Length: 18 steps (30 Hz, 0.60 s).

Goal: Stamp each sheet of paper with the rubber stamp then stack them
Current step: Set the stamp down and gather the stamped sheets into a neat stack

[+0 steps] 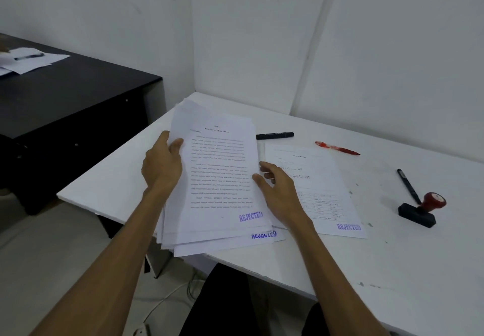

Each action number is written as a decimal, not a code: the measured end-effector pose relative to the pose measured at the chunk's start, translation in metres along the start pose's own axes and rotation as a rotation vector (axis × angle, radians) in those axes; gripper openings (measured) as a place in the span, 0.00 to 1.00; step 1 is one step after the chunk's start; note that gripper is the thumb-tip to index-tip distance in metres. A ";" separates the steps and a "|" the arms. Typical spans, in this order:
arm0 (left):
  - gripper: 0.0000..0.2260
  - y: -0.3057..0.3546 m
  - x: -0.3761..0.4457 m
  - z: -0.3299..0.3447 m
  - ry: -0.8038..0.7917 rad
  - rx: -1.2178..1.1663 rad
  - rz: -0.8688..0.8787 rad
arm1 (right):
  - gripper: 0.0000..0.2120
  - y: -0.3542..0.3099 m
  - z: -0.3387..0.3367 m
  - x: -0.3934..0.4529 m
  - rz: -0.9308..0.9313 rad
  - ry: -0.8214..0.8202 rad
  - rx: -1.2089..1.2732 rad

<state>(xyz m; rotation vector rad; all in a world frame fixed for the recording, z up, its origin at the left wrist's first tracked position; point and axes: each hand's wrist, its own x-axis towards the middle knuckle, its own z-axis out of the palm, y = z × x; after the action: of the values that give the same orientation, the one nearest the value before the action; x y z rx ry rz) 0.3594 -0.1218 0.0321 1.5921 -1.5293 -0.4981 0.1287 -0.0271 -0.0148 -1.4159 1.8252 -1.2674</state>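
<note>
Stamped white paper stack (217,178) (uneven), both hands' fingers gripping its edges: left hand (162,164), right hand (279,186) | one separate stamped sheet (324,191) | one red-handled rubber stamp (421,208) | three pens on white counter (392,257)

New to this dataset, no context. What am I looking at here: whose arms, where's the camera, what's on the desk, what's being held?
There is no robot here: these are a person's two bare arms, seen from one wide-angle camera worn on the head, looking forward and down. The left hand and right hand grip the two side edges of a stack of papers on a white table. The top page bears a purple REJECTED stamp mark, and another shows on a sheet lower down. Beside the stack lies a single stamped sheet. Further right the rubber stamp lies unheld, with a black pen next to it, a red pen and a black marker behind. A black desk stands to the left.
</note>
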 end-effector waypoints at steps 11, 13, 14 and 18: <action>0.21 0.013 0.003 0.028 -0.235 -0.316 -0.108 | 0.21 -0.011 -0.037 0.008 0.151 0.066 0.275; 0.17 0.024 -0.008 0.043 -0.311 -0.370 -0.137 | 0.20 -0.006 -0.059 0.009 0.180 0.137 0.221; 0.17 0.030 -0.014 0.052 -0.357 -0.399 -0.156 | 0.20 -0.001 -0.070 0.008 0.200 0.168 0.181; 0.18 0.047 -0.038 0.078 -0.552 -0.471 -0.164 | 0.20 0.016 -0.103 0.002 0.254 0.251 0.025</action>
<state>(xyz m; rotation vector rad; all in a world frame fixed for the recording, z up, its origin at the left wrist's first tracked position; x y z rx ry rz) 0.2640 -0.1038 0.0150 1.2636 -1.5135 -1.3702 0.0359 0.0090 0.0163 -1.0073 2.0689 -1.3764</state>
